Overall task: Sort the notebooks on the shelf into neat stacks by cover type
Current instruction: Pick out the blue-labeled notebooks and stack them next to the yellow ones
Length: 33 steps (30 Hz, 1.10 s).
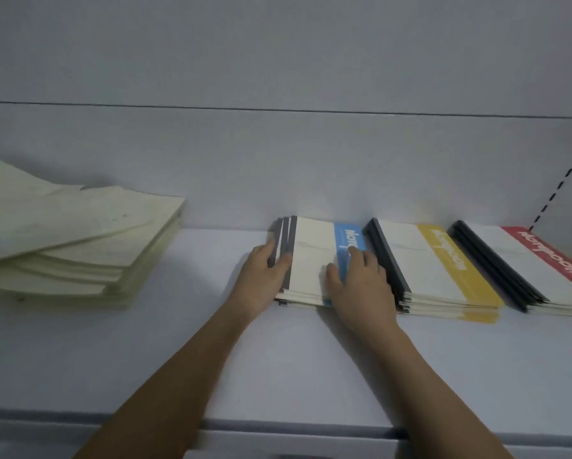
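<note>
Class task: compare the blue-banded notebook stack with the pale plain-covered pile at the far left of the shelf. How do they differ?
The blue-banded stack has white covers with grey spines; the pale pile is plain cream. The blue-banded stack is nearly squared; the pale pile is fanned and skewed. The left hand and right hand touch only the blue-banded stack. Both lie flat on the shelf.

Both bare forearms are extended forward from the near edge, converging toward the middle. The left hand (267, 264) is laid palm-inward, fingers curled lightly, thumb tucked in front. The right hand (360, 279) is held palm-down, just right of the left, fingers bent, thumb spread leftward.
</note>
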Each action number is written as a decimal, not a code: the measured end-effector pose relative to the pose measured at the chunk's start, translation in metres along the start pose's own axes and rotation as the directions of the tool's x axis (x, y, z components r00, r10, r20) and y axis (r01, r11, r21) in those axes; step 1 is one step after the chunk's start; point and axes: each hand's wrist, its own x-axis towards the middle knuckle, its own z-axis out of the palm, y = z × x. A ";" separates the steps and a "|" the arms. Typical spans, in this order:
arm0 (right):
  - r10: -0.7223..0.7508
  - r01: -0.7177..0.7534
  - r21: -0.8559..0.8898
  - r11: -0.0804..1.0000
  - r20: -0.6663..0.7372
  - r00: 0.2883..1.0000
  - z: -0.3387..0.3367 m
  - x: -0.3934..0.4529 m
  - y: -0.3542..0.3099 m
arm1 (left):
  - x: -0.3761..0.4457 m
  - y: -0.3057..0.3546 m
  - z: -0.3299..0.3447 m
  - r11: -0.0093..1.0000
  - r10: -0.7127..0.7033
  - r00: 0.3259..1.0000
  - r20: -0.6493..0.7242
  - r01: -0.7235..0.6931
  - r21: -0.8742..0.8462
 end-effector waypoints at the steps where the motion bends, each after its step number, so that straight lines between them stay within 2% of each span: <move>1: 0.003 -0.003 0.022 1.000 0.003 1.000 0.000 0.001 0.002 | -0.001 0.002 0.000 1.000 0.005 1.000 0.024 -0.005 0.000; 5: 0.012 -0.012 0.044 0.999 0.017 1.000 0.003 0.006 0.006 | 0.000 0.004 0.008 0.998 0.060 0.994 0.092 -0.058 -0.027; 11: -0.055 0.057 -0.033 0.998 0.063 0.997 0.004 0.012 0.009 | 0.008 0.002 0.024 0.993 0.088 0.996 0.021 -0.089 0.074; 15: -0.028 0.029 -0.006 1.000 0.082 0.996 0.003 0.013 0.009 | 0.004 0.006 0.024 0.996 0.084 0.996 -0.005 -0.084 0.008; 18: -0.039 0.039 -0.004 0.999 0.016 0.999 0.003 0.010 0.010 | -0.003 0.015 0.018 0.991 0.121 0.993 -0.015 -0.121 -0.053; 21: -0.134 0.152 0.124 0.981 -0.138 0.981 -0.006 0.006 0.005 | -0.012 0.022 0.010 0.982 0.175 0.982 -0.070 -0.179 -0.059; 23: -0.217 0.260 0.239 0.936 -0.192 0.957 -0.012 -0.001 -0.002 | -0.018 0.020 0.003 0.981 0.190 0.965 -0.181 -0.195 -0.009; 25: -0.306 0.336 0.293 0.895 -0.146 0.941 -0.015 -0.008 -0.012 | -0.027 0.020 -0.009 0.971 0.241 0.939 -0.245 -0.230 0.073; 29: -0.441 0.430 0.296 0.853 -0.032 0.897 -0.014 -0.012 -0.044 | -0.049 0.028 -0.057 0.904 0.411 0.873 -0.263 -0.352 0.245; 33: -0.500 0.467 0.352 0.811 0.005 0.866 -0.011 -0.021 -0.109 | -0.063 0.023 -0.137 0.883 0.452 0.813 -0.368 -0.349 0.313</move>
